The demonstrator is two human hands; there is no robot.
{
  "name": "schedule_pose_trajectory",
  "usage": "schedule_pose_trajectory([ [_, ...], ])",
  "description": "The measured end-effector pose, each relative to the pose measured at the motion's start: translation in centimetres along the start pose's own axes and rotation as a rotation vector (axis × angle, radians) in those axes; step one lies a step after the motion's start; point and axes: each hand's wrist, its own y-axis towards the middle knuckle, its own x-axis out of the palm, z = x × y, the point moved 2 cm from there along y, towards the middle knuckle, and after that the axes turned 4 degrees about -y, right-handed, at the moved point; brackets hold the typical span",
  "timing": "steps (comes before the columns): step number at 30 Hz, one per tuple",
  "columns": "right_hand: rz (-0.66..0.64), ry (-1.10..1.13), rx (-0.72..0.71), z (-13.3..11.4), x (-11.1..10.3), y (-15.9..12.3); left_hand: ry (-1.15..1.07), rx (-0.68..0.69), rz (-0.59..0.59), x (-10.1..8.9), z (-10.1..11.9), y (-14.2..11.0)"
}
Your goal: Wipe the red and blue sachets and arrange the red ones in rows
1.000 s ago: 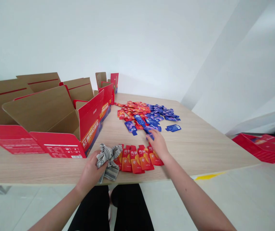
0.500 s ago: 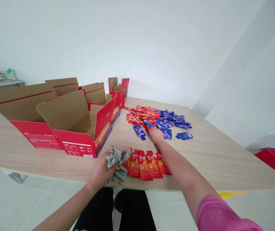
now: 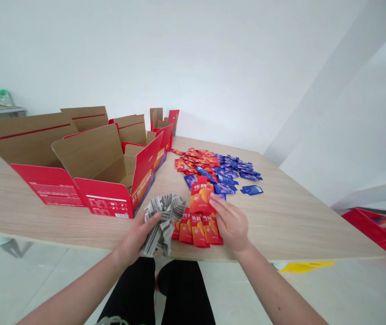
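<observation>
A person sits at a pale wood-grain bench [image 3: 281, 228], seen from their own head, with both forearms reaching forward from the near edge.

The left hand [image 3: 134, 239] is curled closed around a crumpled grey-and-white striped cloth [image 3: 162, 223], gripping it just left of centre at the near edge of the bench. The right hand [image 3: 231, 224] sits just to the right, fingers together and slightly curved, their tips against the side of a single orange-red sachet [image 3: 200, 197]. Whether that hand is pinching the sachet, I cannot tell.

This sachet lies at the far end of a short row of matching red sachets [image 3: 195, 231], overlapping them. The row lies between the two hands, and the cloth touches its left end.

Farther away, a loose spread of sachets covers the middle of the bench: red ones [image 3: 196, 158] on the left and blue ones [image 3: 232, 176] on the right. One blue sachet [image 3: 252, 190] lies a little apart on the right.

Open red cardboard cartons [image 3: 107, 180] with plain brown insides stand in a line along the bench's left side. Another flattened red carton [image 3: 379, 232] lies on the floor to the right.
</observation>
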Motion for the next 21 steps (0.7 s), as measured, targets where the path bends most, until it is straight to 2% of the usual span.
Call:
schedule_pose_trajectory([
  [2,0.022,0.058,-0.125,-3.1,-1.4,-1.0,-0.229,-0.208,-0.131,2.3,0.9,-1.5],
  [5,0.030,0.124,-0.133,-6.1,-2.4,-1.4,-0.364,-0.355,-0.175,4.8,1.4,-3.2],
  [8,0.038,0.199,0.046,-7.4,-2.7,-1.5,-0.430,-0.352,-0.128,5.5,1.2,-3.8],
  [11,0.094,0.258,0.230,-8.2,-2.7,-2.1,-0.422,-0.325,-0.130,5.5,1.1,-4.0],
  [15,0.124,0.365,0.353,-8.9,-2.4,-3.5,-0.388,-0.286,-0.147,5.6,1.4,-4.3],
  [17,0.129,0.528,0.523,-9.0,-2.0,-3.9,-0.391,-0.239,-0.148,5.8,1.5,-4.4],
  [21,0.242,1.034,1.094,-9.0,-0.9,-3.2,-0.361,-0.217,-0.190,6.2,0.8,-4.6],
])
